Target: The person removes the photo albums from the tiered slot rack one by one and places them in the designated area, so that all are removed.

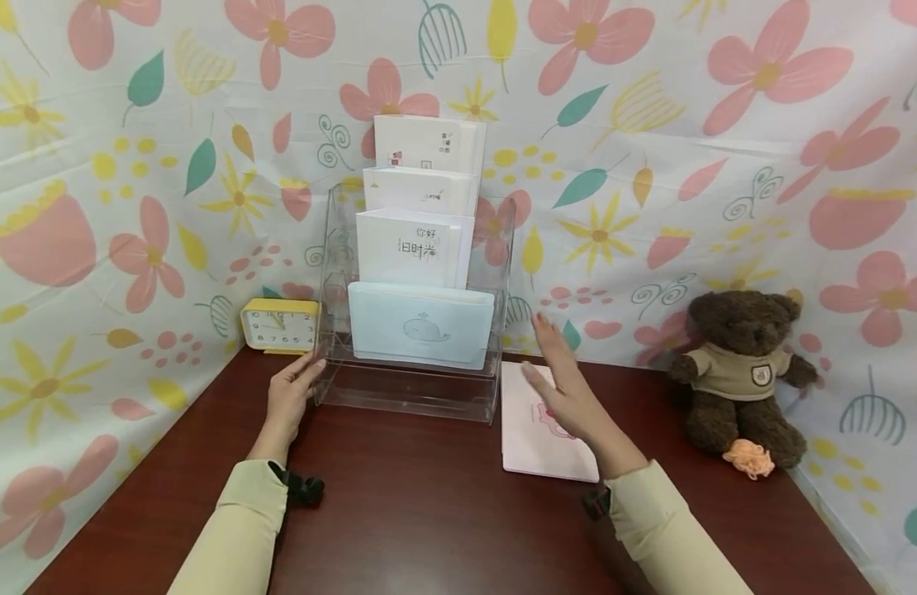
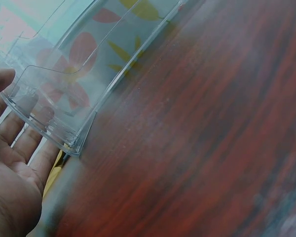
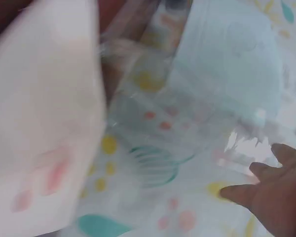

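Note:
A clear acrylic book rack (image 1: 406, 397) with stepped tiers stands against the back wall. White notebooks (image 1: 410, 248) fill its upper tiers, and a light-blue whale notebook (image 1: 421, 326) leans in a lower one. My left hand (image 1: 289, 401) holds the rack's left edge. In the left wrist view, the thumb (image 2: 1, 81) lies on one side of the clear panel, with the fingers behind it. My right hand (image 1: 573, 405) hovers right of the rack with fingers extended, holding nothing. Below it a pink notebook (image 1: 529, 446) lies on the table, partly covered from view by this hand.
A yellow alarm clock (image 1: 280, 325) stands behind my left hand, beside the rack. At the right sits a brown teddy bear (image 1: 741, 347) with a small orange puff (image 1: 750, 459) at its foot. Flower-printed cloth (image 1: 615, 190) borders the dark red table (image 1: 429, 496).

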A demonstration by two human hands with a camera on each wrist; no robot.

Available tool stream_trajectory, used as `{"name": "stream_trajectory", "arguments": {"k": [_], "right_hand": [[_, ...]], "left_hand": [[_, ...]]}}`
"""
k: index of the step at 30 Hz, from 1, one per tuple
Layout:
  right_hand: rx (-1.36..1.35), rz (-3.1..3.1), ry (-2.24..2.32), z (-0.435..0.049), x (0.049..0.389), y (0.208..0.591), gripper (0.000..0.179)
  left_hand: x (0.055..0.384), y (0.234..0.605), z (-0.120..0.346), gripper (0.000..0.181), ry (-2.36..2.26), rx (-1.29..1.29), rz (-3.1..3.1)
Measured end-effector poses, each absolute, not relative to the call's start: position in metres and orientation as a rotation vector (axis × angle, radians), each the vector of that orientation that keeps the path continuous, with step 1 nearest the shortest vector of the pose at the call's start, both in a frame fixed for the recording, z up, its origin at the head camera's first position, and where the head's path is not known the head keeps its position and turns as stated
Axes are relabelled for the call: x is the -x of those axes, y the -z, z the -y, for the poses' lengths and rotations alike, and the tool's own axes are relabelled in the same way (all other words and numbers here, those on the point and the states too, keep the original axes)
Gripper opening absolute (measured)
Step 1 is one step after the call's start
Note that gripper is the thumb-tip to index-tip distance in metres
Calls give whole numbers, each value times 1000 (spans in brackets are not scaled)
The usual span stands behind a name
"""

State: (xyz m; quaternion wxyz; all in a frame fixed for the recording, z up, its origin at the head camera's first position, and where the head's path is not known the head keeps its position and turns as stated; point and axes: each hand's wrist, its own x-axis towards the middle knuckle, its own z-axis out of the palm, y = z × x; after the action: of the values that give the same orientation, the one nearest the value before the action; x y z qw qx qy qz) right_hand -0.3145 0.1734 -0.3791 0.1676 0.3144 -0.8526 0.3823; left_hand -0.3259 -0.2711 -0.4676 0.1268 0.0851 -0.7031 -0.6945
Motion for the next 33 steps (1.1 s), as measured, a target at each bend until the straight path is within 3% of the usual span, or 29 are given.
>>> {"name": "stream_trajectory", "arguments": {"k": [7, 13, 23, 33], "right_hand": [[-1092, 2298, -589, -106, 337, 332, 56], [-1148, 2245, -288, -64, 354, 304, 56], [-1137, 2331, -102, -38, 376, 306, 62], [-1301, 2254, 226, -29, 369, 312, 75]], "left_hand": [[324, 468, 271, 56, 1996, -251, 2061], [324, 468, 270, 57, 1977, -236, 2054], [327, 466, 267, 56, 1996, -238, 2048], [325, 467, 271, 58, 1992, -223, 2053]]}}
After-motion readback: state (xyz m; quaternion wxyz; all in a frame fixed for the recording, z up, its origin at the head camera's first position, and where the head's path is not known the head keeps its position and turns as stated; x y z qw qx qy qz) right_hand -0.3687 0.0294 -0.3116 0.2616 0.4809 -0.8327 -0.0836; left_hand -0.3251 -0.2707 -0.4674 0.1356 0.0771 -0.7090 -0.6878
